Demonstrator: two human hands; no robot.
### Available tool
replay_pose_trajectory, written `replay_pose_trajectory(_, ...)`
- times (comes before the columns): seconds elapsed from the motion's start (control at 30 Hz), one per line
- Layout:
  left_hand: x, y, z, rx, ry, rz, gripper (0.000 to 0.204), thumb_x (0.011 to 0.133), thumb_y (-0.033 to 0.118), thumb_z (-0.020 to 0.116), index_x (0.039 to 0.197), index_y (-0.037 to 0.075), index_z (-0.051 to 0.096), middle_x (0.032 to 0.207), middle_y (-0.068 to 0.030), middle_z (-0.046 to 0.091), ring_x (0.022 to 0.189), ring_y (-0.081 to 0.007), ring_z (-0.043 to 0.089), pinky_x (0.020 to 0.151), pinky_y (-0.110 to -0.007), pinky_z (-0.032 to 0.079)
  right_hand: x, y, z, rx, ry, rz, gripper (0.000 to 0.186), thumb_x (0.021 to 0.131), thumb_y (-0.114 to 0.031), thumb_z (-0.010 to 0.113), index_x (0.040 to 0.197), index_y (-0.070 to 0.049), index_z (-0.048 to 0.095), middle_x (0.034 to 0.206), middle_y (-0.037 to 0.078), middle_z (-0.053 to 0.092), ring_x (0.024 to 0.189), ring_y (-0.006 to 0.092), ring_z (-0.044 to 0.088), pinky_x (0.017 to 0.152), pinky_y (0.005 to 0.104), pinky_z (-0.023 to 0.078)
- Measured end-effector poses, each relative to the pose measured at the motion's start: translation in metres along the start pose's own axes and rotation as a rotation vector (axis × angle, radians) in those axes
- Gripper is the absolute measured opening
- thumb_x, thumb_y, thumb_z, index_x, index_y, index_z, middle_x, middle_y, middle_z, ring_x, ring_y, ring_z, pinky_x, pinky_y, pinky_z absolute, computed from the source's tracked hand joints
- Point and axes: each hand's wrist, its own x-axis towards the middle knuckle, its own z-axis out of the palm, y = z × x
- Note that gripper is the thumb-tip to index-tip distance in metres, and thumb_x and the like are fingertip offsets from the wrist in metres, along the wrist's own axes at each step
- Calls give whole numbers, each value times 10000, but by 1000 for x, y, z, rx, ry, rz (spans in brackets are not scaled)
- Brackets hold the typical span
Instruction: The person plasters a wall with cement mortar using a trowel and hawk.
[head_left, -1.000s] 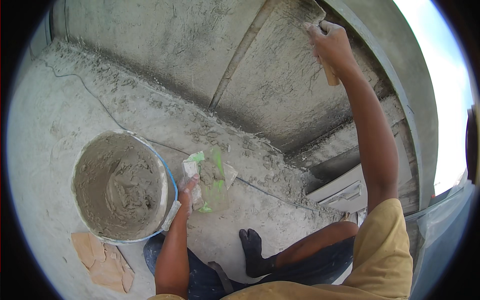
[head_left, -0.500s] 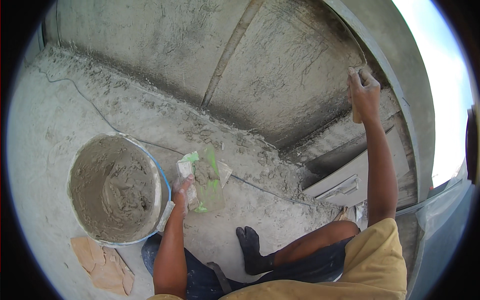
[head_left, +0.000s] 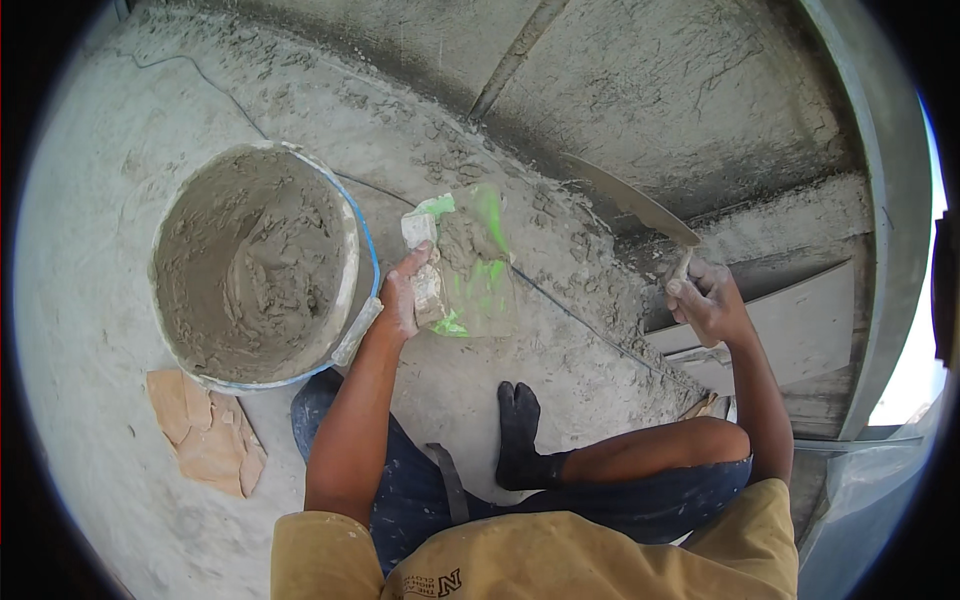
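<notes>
Rough cement floor fills the left and centre of frame, w/ a plastered wall curving across the top and a metal post at far right.

I see my left hand at centre, closed around the handle of a green plaster hawk that carries a lump of grey mortar. The hawk sits tilted, just beside the bucket rim. My right hand, centre-right, is wrapped tight around the handle of a trowel; the blade points up-left, along the wall base.

Risks, as I judge them:
- Hawk is tilted, so the mortar could slide off onto the floor, esp. if the left wrist rolls further.
- Bucket of mortar in the left-centre is touching or nearly touching the left forearm; an elbow nudge could tip or shift it.
- A thin wire runs across the floor under the hawk toward lower right; the socked foot is near it and could snag it.
- Trowel tip is close to fresh plaster; a slip could gouge it.

Count: 1 bucket, 1 hawk, 1 trowel, 1 wire, 2 hands, 1 foot visible, 1 cluster of broken tan tile pieces at lower left (approx 4 bits, hard to split).
</notes>
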Motion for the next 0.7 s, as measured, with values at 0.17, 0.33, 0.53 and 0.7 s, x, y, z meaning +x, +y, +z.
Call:
replay_pose_trajectory(0.17, -8, 1, -8, 73, -52, 21, 520, 888, 344, 628, 1291, 30, 531, 1183, -99, 614, 1076, -222, 607, 947, -374, 477, 48, 8, 50, -326, -247, -87, 224, 906, -224, 650, 889, -7, 596, 711, 119, 572, 606, 193, 532, 601, 328, 439)
replay_pose_trajectory(0.33, 1, -3, -19, 284, -35, 162, 581, 884, 327, 637, 1338, 1, 481, 1196, -87, 592, 1100, -208, 580, 944, -352, 468, 60, 9, 73, -502, -246, -110, 261, 884, -246, 647, 985, -6, 636, 874, 237, 652, 812, 414, 614, 718, 414, 477)
replay_pose_trajectory(0.53, -14, 2, 3, 447, -87, 228, 651, 831, 355, 705, 1328, -9, 496, 1205, -87, 583, 1109, -190, 538, 966, -327, 405, 52, 24, 82, -652, -28, -116, 337, 872, -259, 651, 1019, 44, 631, 993, 283, 645, 937, 448, 622, 799, 472, 496)
replay_pose_trajectory(0.7, -21, -15, 4, 627, -242, 195, 559, 857, 323, 692, 1271, -24, 546, 1162, -92, 614, 1067, -173, 551, 958, -315, 403, 74, 40, 44, -630, 506, -419, 285, 858, -217, 674, 980, 37, 630, 990, 273, 643, 901, 437, 634, 735, 476, 515)
